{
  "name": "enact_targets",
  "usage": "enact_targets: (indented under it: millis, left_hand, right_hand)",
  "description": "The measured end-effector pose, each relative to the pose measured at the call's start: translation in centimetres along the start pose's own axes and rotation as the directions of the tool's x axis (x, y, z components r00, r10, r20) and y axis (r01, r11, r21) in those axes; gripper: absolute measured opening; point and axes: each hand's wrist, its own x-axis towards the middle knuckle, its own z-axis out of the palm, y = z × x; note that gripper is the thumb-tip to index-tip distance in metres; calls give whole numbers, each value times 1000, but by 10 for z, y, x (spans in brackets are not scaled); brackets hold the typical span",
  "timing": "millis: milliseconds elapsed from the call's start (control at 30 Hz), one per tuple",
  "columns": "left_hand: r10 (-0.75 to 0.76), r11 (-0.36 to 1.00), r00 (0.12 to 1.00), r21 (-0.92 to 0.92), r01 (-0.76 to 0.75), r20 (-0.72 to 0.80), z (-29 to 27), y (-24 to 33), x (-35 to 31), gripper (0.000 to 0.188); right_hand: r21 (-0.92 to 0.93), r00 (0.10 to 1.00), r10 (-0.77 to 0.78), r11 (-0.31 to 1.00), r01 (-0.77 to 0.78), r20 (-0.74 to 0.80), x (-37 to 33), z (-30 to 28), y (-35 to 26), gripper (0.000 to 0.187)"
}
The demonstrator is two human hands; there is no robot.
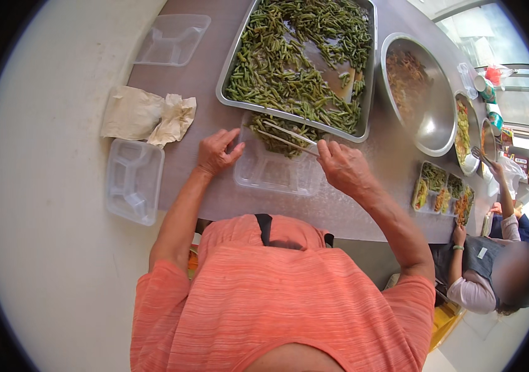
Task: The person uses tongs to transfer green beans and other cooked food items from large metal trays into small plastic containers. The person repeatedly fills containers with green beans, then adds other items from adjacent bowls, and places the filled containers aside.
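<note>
My right hand (343, 166) grips a pair of metal tongs (289, 137), whose tips reach left over a heap of cut green beans (284, 134) in the far part of a clear compartment meal tray (275, 173). My left hand (216, 150) rests on that tray's left edge with its fingers bent. Just beyond the tray stands a large steel pan (230, 74) spread with green beans (289, 62).
Two empty clear trays lie at the left (133, 181) and far left (173, 39), with crumpled paper (148, 115) between them. A big steel bowl (422, 118) and further bowls stand at the right. A person at the right (487, 260) fills a tray (443, 197).
</note>
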Motion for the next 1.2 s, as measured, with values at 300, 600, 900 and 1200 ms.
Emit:
enact_targets:
  millis: [300, 600, 900, 1200]
  left_hand:
    - [-13, 1000, 1000, -1, 13, -22, 2, 2, -1, 34]
    - [-82, 996, 997, -40, 82, -2, 1, 7, -4, 31]
    - [-68, 996, 996, -61, 65, -50, 0, 3, -19, 31]
    - [-89, 996, 994, -36, 87, -62, 1, 4, -21, 30]
  right_hand:
    - [38, 998, 20, 999, -18, -58, 12, -16, -13, 16]
    - [43, 999, 39, 998, -38, -8, -5, -5, -14, 20]
    - [26, 996, 17, 1000, -15, -83, -44, 4, -9, 33]
    - [-30, 996, 68, 997, -70, -62, -57, 2, 16, 28]
